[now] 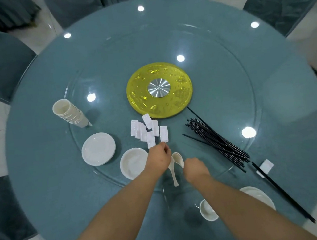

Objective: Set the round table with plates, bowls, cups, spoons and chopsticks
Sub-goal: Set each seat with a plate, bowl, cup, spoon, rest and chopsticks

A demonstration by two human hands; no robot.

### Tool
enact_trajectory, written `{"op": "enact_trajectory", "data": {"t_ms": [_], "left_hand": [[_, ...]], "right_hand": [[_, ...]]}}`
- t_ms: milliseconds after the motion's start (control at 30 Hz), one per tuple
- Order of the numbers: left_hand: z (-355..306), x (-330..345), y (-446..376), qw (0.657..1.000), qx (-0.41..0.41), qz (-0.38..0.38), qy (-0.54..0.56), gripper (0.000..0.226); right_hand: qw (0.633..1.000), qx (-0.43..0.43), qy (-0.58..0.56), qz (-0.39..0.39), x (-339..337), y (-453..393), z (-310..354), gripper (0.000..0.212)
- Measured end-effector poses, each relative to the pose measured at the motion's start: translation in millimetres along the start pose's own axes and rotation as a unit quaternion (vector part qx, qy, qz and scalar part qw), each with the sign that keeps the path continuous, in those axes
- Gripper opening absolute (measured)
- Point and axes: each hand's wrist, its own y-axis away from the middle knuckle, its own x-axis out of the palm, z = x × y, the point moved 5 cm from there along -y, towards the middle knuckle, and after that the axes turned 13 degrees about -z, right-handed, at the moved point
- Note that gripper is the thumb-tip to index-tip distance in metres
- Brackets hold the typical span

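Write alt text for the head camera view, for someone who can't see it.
Two bare hands, left hand and right hand, handle white spoons on a round glass-topped table. Nearby are stacked cups, plates, bowls, white rests and black chopsticks, beside a yellow turntable hub.

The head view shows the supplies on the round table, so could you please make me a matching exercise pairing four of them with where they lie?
Things:
1. stack of cups
2. pile of chopsticks
3. stack of plates
4. white spoons

Places:
A. between the two hands
B. right of the yellow disc, fanned out
C. far left, tipped on its side
D. near left, beside the bowls

Pairs: 1-C, 2-B, 3-D, 4-A
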Motion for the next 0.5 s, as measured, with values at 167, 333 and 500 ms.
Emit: {"op": "enact_trajectory", "data": {"t_ms": [167, 333, 500], "left_hand": [[-4, -2, 7, 1.0, 0.003, 0.002, 0.007, 0.01], [-2, -5, 14, 1.0, 0.013, 0.006, 0.002, 0.011], [-2, -4, 21, 1.0, 0.01, 0.01, -0.004, 0.012]], "right_hand": [[1.0, 0.014, 0.0, -0.006, 2, 4, -3, 0.017], [0.999, 0.045, -0.021, -0.021, -3, 7, -14, 0.019], [0.996, 0.04, -0.075, -0.019, -13, 10, -26, 0.017]]}}
